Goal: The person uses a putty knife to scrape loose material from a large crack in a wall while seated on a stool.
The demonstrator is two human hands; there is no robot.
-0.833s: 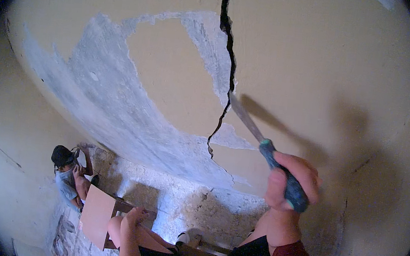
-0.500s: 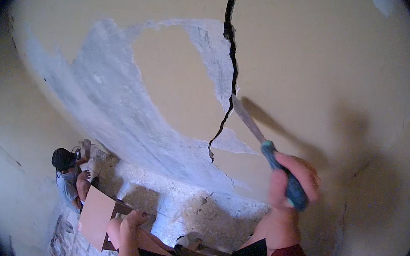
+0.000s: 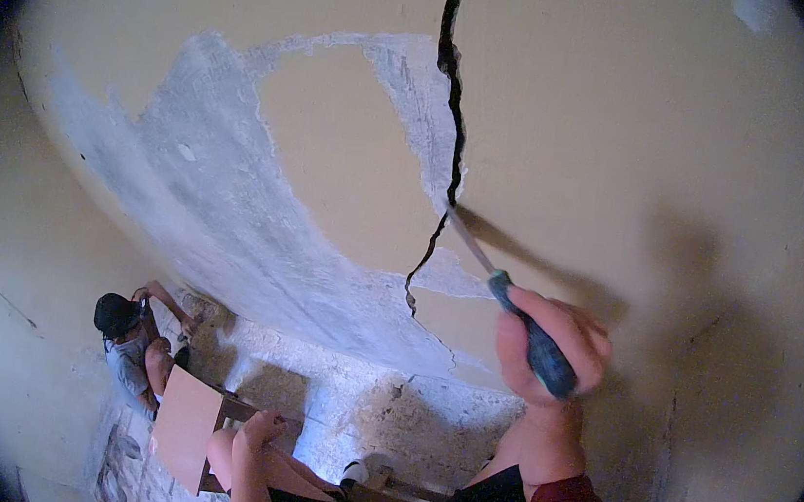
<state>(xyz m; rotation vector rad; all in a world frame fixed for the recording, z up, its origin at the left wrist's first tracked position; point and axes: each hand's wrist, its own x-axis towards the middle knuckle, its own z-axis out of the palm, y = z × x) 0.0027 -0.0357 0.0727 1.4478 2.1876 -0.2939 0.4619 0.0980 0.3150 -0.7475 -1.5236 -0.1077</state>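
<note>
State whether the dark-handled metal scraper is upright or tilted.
Tilted: the scraper slants from the right hand up-left to the jagged black crack.

The right hand (image 3: 556, 351) grips a scraper (image 3: 502, 287), tip at a wall (image 3: 632, 109) crack (image 3: 454, 95); the left hand (image 3: 261, 427) is near a knee (image 3: 221, 446); another person (image 3: 126, 354) crouches.

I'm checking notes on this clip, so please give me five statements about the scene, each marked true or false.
1. The right hand holds a scraper by its dark handle. True.
2. The scraper's blade reaches to the dark crack. True.
3. The left hand holds a second scraper. False: it is near a bent knee, with no tool visible in it.
4. The person in the dark cap is at the picture's right edge. False: that person is at the lower left.
5. The wall shows beige and gray areas. True.
</note>
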